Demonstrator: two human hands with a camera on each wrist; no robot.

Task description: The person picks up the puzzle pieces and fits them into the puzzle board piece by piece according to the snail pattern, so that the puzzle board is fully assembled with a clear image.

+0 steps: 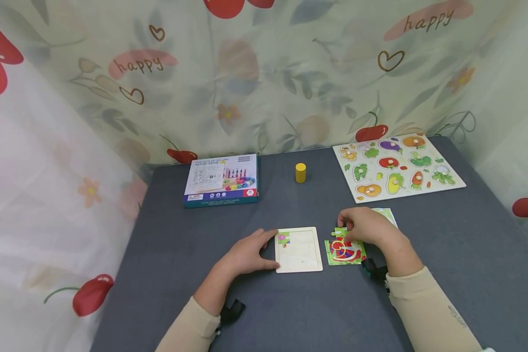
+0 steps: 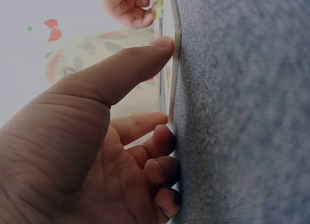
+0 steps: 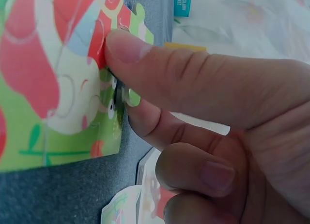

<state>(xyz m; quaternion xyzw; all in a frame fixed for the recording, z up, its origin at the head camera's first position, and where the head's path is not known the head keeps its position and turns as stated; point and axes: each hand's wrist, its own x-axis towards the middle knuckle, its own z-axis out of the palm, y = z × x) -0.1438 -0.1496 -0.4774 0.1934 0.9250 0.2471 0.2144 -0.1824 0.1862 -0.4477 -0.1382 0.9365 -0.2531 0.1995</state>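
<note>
Two hands are engaged: a green-edged puzzle piece [image 1: 340, 231] is pinched between thumb and forefinger of the right hand [image 1: 365, 226] (whether a neighbouring piece is caught too cannot be told), while the wooden tray [image 1: 299, 256] is held along its left side by the left hand [image 1: 246, 252]. From the right-hand pinch, the tray lies leftward and slightly nearer the person; it looks square, so no long axis is offered. Joined pieces [image 1: 344, 254] are laid just on the near side of that pinch, separated from the tray by a narrow strip of tabletop [image 1: 264, 313]. Beside the left forefinger, a small fragment [image 1: 283, 238] is seated in the tray's far left corner.
</note>
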